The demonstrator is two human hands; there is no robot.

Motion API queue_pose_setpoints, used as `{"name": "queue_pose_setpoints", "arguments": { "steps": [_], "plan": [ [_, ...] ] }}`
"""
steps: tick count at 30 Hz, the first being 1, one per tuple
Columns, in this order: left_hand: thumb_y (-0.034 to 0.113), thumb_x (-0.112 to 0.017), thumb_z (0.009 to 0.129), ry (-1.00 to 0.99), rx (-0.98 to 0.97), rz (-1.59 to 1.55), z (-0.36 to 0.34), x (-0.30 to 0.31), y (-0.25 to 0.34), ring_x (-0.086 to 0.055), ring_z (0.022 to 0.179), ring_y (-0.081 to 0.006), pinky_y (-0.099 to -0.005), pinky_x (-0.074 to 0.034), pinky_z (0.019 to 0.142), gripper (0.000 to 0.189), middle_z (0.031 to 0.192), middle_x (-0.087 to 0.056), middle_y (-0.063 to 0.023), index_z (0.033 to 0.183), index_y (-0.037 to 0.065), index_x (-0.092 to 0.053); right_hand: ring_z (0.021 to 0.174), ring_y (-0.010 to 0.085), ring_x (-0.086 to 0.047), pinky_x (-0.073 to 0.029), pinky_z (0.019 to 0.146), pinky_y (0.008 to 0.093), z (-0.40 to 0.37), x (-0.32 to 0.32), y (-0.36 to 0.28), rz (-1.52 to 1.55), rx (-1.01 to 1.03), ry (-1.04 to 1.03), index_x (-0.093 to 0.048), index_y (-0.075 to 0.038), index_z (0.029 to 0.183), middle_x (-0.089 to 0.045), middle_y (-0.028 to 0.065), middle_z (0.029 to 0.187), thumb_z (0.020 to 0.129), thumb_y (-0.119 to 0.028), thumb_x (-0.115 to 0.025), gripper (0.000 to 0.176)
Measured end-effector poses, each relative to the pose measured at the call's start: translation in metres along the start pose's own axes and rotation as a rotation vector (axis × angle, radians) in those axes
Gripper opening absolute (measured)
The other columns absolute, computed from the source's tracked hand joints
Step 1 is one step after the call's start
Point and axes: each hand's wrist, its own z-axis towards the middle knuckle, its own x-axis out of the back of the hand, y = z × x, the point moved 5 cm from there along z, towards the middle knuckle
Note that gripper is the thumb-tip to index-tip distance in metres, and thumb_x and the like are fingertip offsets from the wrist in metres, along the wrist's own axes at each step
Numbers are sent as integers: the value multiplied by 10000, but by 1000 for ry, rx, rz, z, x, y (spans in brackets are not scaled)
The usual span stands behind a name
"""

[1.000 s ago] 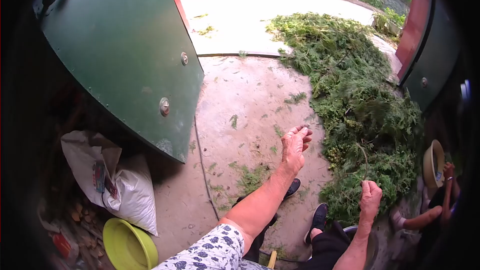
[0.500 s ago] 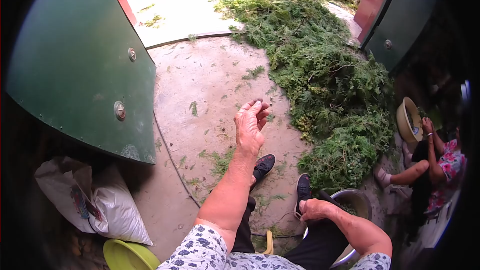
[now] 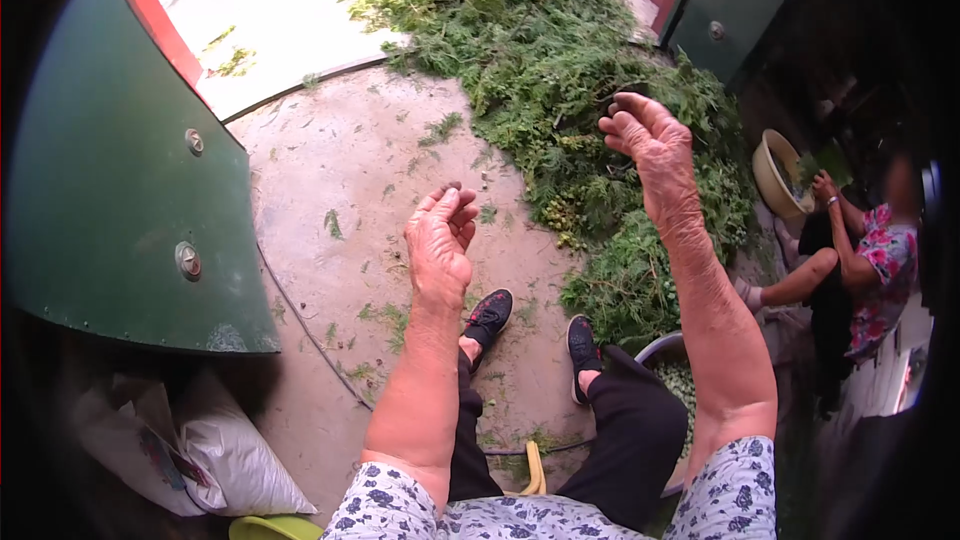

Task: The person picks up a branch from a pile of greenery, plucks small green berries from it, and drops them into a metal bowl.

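My left hand [image 3: 440, 240] is raised over the concrete floor [image 3: 380, 180], its fingers curled with the thumb against them; whatever may lie between the tips is too small to make out. Further right, my right hand [image 3: 655, 145] reaches out above the big heap of green leafy branches [image 3: 580, 70], its fingers bent and separated from the thumb, with nothing visible in it. Beside my right knee stands a metal basin [image 3: 680, 380] holding small pale green bits, partly hidden by my right arm.
At the right a seated person [image 3: 880, 250] handles greenery by a cream basin [image 3: 775, 175]. A green metal door [image 3: 130, 170] stands at the left, above white sacks [image 3: 235, 450] and a yellow-green basin [image 3: 270, 528]. A cable [image 3: 310, 335] crosses the floor.
My right hand has risen from beside my right knee to above the branches. My left hand stays raised. The view has shifted to the right, and the other person's hand has moved up slightly.
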Motion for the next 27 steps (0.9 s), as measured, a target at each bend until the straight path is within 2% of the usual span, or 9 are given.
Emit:
{"name": "queue_pose_setpoints", "arguments": {
  "steps": [3,6,8,11,13,17,20,24,27],
  "plan": [
    [131,-582,846,-51,16,28,3,-2,-10,-576,687,-107,-226,-455,582,148,838,-639,-16,984,79,-585,679,113,-610,-502,625,248,-59,29,79,-157,-303,-169,-584,33,1029,-638,68,837,845,-104,-543,233],
    [113,-576,851,-58,31,58,-3,-12,-16,-575,694,-114,-222,-457,583,167,851,-632,-41,1004,49,-571,724,147,-622,-501,669,313,-126,78,163,-678,-480,-568,-580,33,1059,-646,108,833,804,-135,-571,306],
    [113,-577,852,-88,58,84,-2,-16,-23,-575,695,-116,-224,-463,589,181,856,-630,-43,1020,45,-565,679,179,-633,-506,669,328,-173,115,212,-771,-651,-629,-597,23,1033,-650,136,850,788,-138,-574,295],
    [113,-573,858,-125,91,114,-6,-25,-33,-575,718,-117,-226,-473,619,186,869,-625,-43,1026,35,-561,647,179,-634,-511,642,329,-224,159,253,-803,-712,-564,-605,19,1012,-649,133,845,785,-132,-573,275],
    [115,-572,859,-155,134,121,-8,-32,-42,-574,725,-118,-223,-472,624,190,876,-622,-43,1031,33,-560,628,207,-649,-509,661,345,-244,182,266,-664,-883,-323,-636,11,920,-643,151,761,750,-124,-609,218],
    [123,-572,863,-202,175,151,-14,-45,-56,-566,731,-118,-221,-467,629,210,887,-611,-45,1047,24,-553,590,143,-617,-499,492,237,-239,214,286,-430,-779,229,-602,38,985,-631,95,791,811,-58,-538,209],
    [127,-572,864,-214,185,187,-19,-56,-65,-560,729,-115,-222,-462,631,221,885,-608,-46,1055,18,-546,597,135,-617,-501,523,241,-203,227,289,-340,-699,474,-614,29,972,-639,89,792,810,-56,-542,196],
    [126,-571,863,-221,216,203,-21,-66,-76,-557,728,-112,-221,-460,632,224,885,-607,-47,1056,15,-540,732,244,-631,-474,689,350,-141,230,297,-878,-299,413,-644,-12,908,-650,151,774,781,-149,-597,193],
    [125,-568,864,-220,225,201,-22,-71,-81,-564,712,-114,-222,-462,625,210,876,-612,-50,1043,17,-548,742,278,-625,-464,693,370,-115,227,324,-998,-356,317,-635,-7,860,-640,180,782,784,-191,-605,202]
  ]
}}
